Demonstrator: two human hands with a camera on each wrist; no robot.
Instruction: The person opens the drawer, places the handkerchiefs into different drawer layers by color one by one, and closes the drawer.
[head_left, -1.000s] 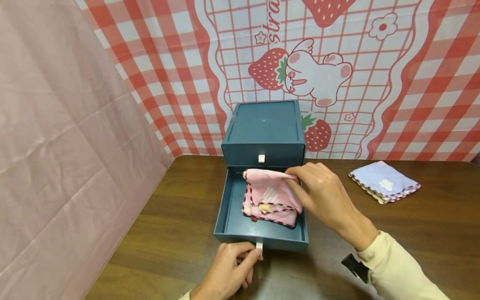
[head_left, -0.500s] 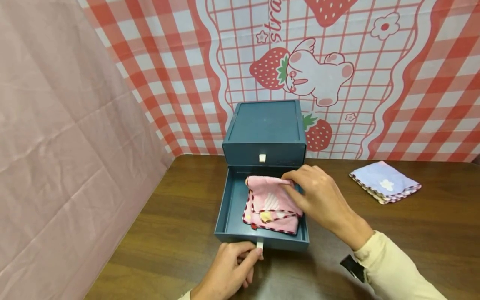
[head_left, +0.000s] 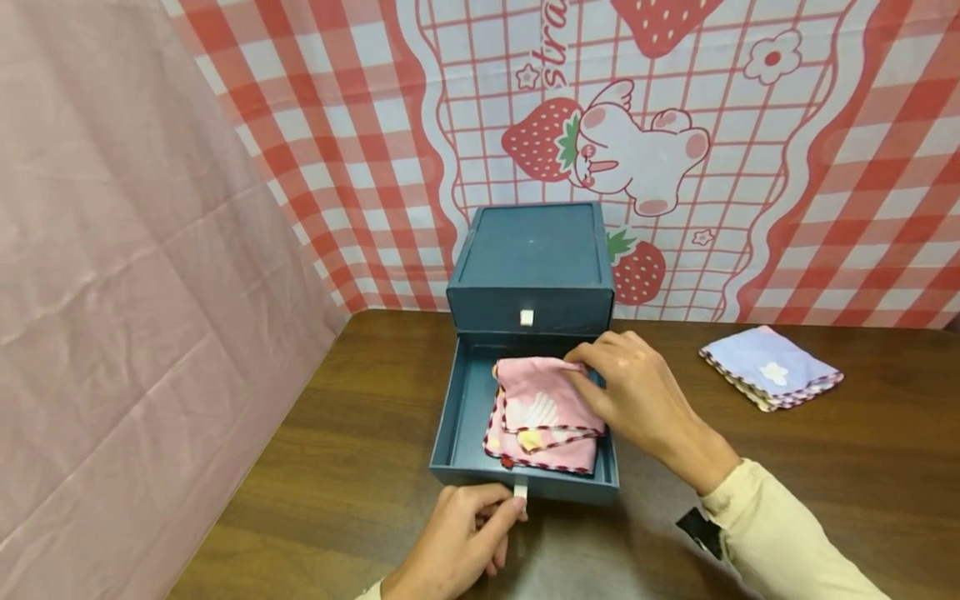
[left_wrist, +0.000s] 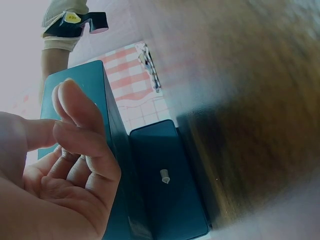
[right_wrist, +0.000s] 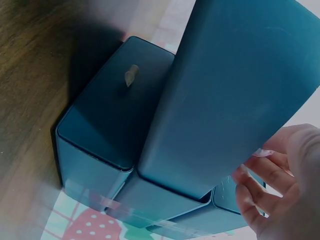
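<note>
My left hand [head_left: 461,533] pinches the small white pull tab [head_left: 521,492] on the front of a dark teal drawer [head_left: 471,417], which is pulled out. Inside it, toward the right, lies a folded pink towel [head_left: 536,392] with a striped dark-red edge and a small red tag. My right hand [head_left: 641,400] pinches the towel's upper right corner between thumb and fingers, over the drawer's right wall. In the right wrist view, the drawer's side hides most of the towel; only a pale bit of cloth [right_wrist: 262,152] shows at the fingers of my right hand [right_wrist: 280,185].
The drawer belongs to a stacked teal drawer box [head_left: 532,246] against a red checked curtain [head_left: 360,192]. Its upper drawer [head_left: 487,307] is closed, as is a lower drawer [right_wrist: 107,100]. A folded blue towel [head_left: 768,362] lies on the wooden table [head_left: 322,467] at right.
The pink towel has come down and toward the drawer's front, its upper fold lying lower. My right hand has moved slightly left with the corner. My left hand stays on the tab.
</note>
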